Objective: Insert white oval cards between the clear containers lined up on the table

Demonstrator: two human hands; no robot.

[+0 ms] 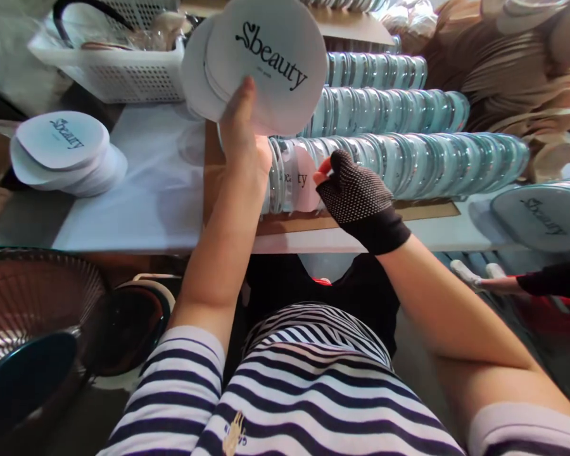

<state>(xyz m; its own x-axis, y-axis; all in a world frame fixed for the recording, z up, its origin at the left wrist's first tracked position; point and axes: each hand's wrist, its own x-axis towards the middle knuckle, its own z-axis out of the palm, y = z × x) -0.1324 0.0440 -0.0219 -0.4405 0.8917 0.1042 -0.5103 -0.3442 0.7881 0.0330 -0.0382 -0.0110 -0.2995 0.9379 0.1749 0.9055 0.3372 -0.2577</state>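
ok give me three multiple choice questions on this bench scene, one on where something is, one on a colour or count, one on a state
1. Where does the loose pile of printed round cards lie?
A. on the white sheet at the left of the table
B. inside the white basket
C. on the floor by the fan

2. How many rows of clear round cases lie on the table?
A. one
B. three
C. six

3. What is the left hand doing?
A. resting flat on the table
B. holding up a fan of round cards
C. gripping the basket handle

Answers:
1 A, the pile sits on the sheet, left of the arms, apart from the white basket.
2 B, three rows lie one behind another.
3 B, the thumb presses on the raised cards, while the gloved right hand pinches a card at the front row.
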